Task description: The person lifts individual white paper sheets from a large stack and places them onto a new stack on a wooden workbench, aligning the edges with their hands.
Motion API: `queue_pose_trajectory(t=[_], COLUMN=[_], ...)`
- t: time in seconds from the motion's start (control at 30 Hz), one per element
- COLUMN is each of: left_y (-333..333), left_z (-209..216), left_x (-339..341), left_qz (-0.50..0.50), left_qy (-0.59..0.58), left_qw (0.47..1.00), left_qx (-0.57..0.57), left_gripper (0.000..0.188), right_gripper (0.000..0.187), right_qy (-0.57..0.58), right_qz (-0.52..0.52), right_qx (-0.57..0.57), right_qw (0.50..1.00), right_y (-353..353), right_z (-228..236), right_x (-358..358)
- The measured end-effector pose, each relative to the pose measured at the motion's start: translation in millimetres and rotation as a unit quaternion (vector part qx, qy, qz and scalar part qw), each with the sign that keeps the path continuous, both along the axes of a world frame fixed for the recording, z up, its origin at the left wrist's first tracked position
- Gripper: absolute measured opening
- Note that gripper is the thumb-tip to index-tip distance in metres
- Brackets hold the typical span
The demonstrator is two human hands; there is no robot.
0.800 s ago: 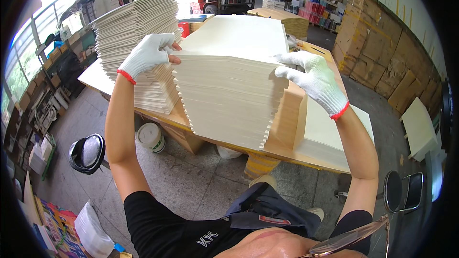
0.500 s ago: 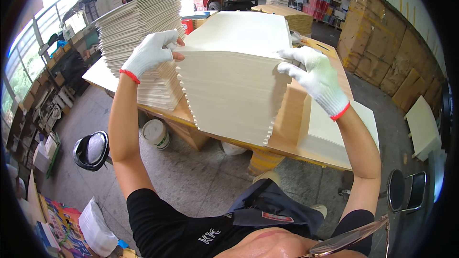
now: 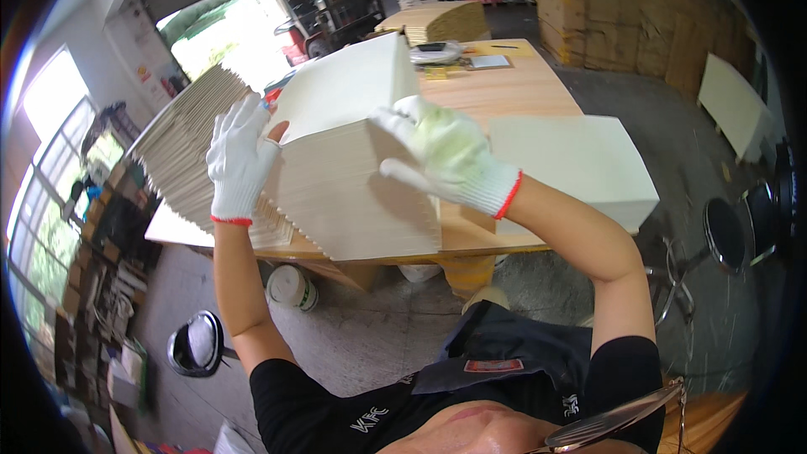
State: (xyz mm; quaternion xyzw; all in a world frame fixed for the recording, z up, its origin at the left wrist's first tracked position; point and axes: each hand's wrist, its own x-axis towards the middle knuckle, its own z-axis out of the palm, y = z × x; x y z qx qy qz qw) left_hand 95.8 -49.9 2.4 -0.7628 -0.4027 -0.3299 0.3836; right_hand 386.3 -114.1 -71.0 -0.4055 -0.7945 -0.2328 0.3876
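Note:
A tall stack of white sheets (image 3: 361,193) stands at the near edge of the table, its layered front facing me. At its left upper edge is my left hand (image 3: 239,160) in a white knit glove with a red cuff. That hand is open, fingers stretched upward, its bare thumb tip close to the stack's corner. My gloved right hand (image 3: 454,151), with yellowish stains on its back, reaches over the stack's near right corner. Its fingers are apart, and whether they touch the sheets I cannot tell. Left of the middle stack leans another tall, uneven stack of sheets (image 3: 189,143).
A lower white stack (image 3: 572,160) lies on the right of the wooden table (image 3: 504,88). Farther back are a clipboard (image 3: 490,61) and a brownish stack (image 3: 445,22). A white bucket (image 3: 291,287) stands below the table. Stools (image 3: 725,235) are at right, a forklift (image 3: 324,4) behind.
My left hand has opened from its pinch at the stack's corner and points upward. My right hand's fingers have spread at the right corner. The whole view has shifted and tilted.

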Motion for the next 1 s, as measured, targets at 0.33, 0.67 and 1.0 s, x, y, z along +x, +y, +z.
queue_pose_trajectory(t=[0.33,0.67,1.0], left_y=[-72,-64,-41], left_z=[-103,-181,-217], left_x=[230,471,521], left_qz=[-0.508,-0.457,-0.55], left_qy=[0.133,0.129,0.089], left_qw=[0.834,0.758,0.674], left_qx=[-0.169,-0.447,-0.486], left_gripper=[0.038,0.028,0.035], right_gripper=[0.048,0.044,0.052], right_qy=[0.021,0.136,0.377], right_qz=[-0.309,-0.521,-0.402], right_qx=[-0.016,-0.202,-0.195], right_qw=[0.951,0.818,0.811], right_y=[-97,-189,-157], right_z=[-161,-155,-147], right_x=[228,341,347])
